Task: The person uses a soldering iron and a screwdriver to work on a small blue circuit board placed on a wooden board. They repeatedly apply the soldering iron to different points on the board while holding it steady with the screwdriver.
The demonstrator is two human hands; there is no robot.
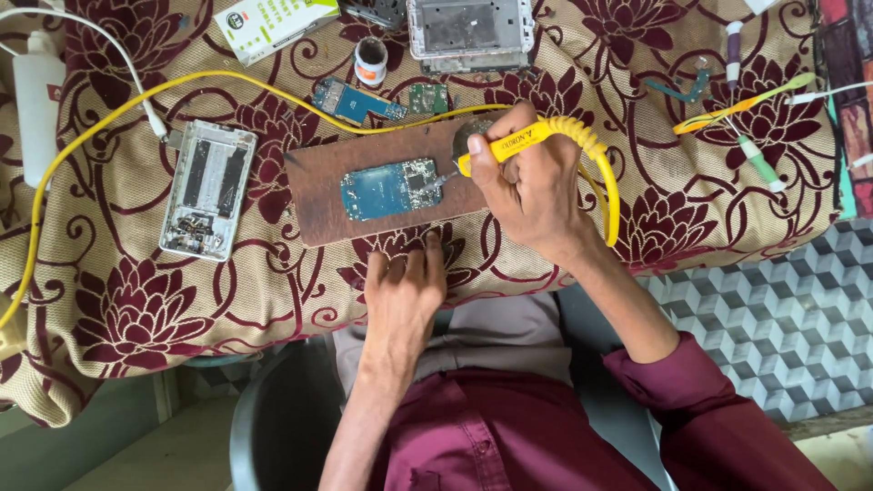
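My right hand (pixel 532 186) grips a yellow soldering iron (pixel 509 144), its tip touching the right end of a blue-green circuit board (pixel 389 188). The board lies on a brown wooden slab (pixel 318 195) on the flowered cloth. My left hand (pixel 402 282) rests near the table's front edge with fingers curled, fingertips against the slab's near edge, holding nothing. The iron's yellow cord (pixel 109 114) loops off to the left across the table.
A silver opened phone body (pixel 207 188) lies left of the slab, another phone frame (pixel 470 32) at the back. Small boards (pixel 356 100), a little jar (pixel 370 60), a white bottle (pixel 38 100), a box (pixel 273 23) and thin tools (pixel 741 105) lie around.
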